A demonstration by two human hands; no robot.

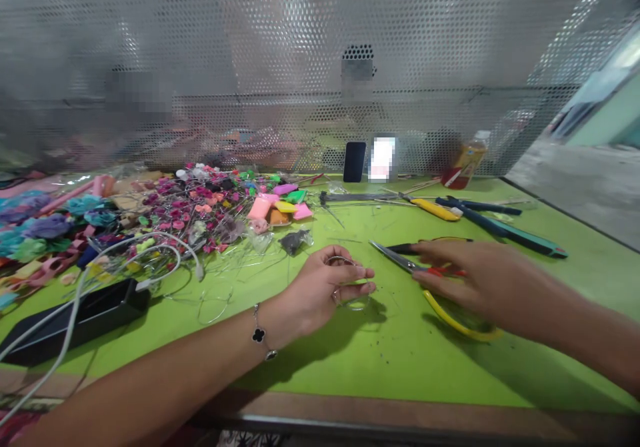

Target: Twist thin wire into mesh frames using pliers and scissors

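Observation:
My left hand [320, 283] is closed on a thin loop of silver wire [357, 308], held just above the green table between thumb and fingers. A chain bracelet with dark charms hangs at that wrist. To the right, my right hand [465, 277] has its thumb and fingers around the middle of a pair of scissors [393, 256]. The silver blade points left, towards the wire. A yellow handle [460, 320] curves out below the palm; the rest of the handles is partly hidden by the hand.
Pliers with yellow grips [435, 208] and teal-handled pliers [520, 233] lie behind my right hand. A bottle [466, 160] and a dark phone [355, 161] stand farther back. Colourful craft flowers [185, 200] and a black power bank [75, 320] with a white cable are left.

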